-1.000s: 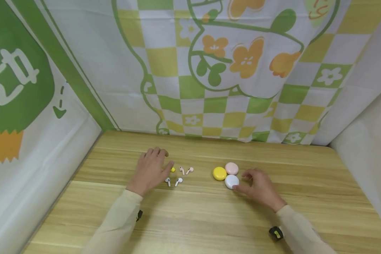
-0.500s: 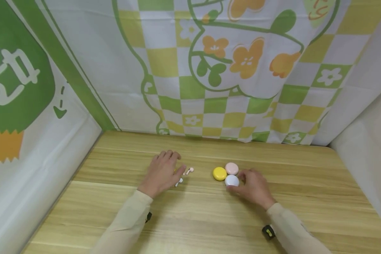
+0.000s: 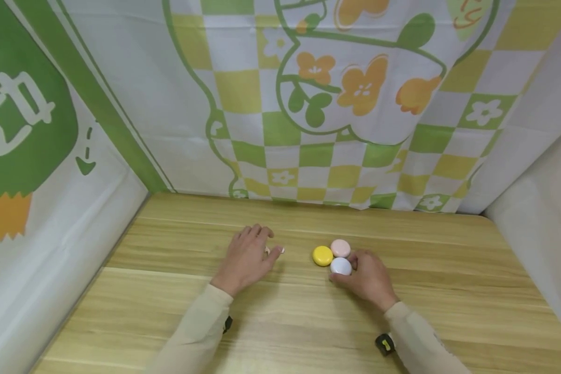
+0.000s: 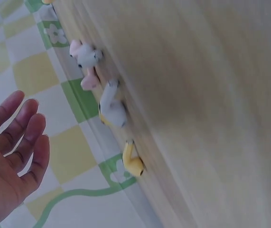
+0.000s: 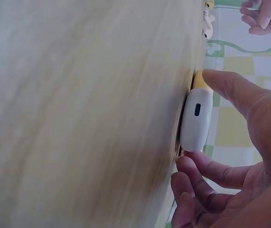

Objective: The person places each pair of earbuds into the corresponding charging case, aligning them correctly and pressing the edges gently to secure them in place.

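Observation:
My right hand (image 3: 369, 278) has thumb and fingers at opposite sides of a round white earbud case (image 3: 341, 266), pinching it where it lies on the table. Its charging port faces the right wrist camera. Against it lie a round yellow earbud case (image 3: 322, 255) and a round pink earbud case (image 3: 340, 248). Relaxed fingers spread on my left hand (image 3: 245, 257), which hovers over loose earbuds and hides most of them in the head view. The left wrist view shows a yellow earbud (image 4: 133, 165), white earbuds (image 4: 114, 111) and pink earbuds (image 4: 88, 81) on the wood.
The wooden table (image 3: 280, 332) meets a checked, flowered cloth (image 3: 346, 171) along its back edge. White-and-green sheeting (image 3: 89, 208) rises at the left, and a pale sheet (image 3: 537, 208) at the right.
My left hand has moved right over the earbuds, covering more of them. My right hand has slid left, closing thumb and fingers around the white case. The cases have stayed in place.

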`<state>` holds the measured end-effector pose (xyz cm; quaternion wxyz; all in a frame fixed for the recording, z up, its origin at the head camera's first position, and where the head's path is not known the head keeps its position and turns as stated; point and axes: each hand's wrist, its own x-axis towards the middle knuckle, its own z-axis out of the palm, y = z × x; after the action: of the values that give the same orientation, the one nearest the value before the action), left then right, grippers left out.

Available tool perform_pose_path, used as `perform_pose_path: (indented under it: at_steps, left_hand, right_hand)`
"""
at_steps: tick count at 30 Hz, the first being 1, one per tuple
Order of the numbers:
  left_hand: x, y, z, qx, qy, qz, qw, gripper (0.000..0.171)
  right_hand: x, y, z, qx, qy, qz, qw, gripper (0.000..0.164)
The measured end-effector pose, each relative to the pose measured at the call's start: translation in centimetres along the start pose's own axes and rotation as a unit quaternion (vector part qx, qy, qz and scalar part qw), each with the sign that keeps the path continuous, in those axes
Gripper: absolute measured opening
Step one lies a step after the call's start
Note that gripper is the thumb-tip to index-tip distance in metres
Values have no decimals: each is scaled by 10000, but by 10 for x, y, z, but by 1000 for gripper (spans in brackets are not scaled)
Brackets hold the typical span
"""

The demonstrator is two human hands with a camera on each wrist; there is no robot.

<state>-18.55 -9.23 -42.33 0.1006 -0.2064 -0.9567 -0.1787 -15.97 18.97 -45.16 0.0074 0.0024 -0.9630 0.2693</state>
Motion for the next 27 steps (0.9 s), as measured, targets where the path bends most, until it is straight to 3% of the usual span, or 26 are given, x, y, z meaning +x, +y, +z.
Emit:
perform_pose_path:
  at_steps: [9,27]
  left_hand:
    - [-4,8,7,-179,156,-11,9997,36]
    - [-5,19,8,-385,114,-32,9992,41]
  right_hand:
    - [1,0,2,106,47,155,9998,46]
    - [2,-1,3,41,10,317,9995,44]
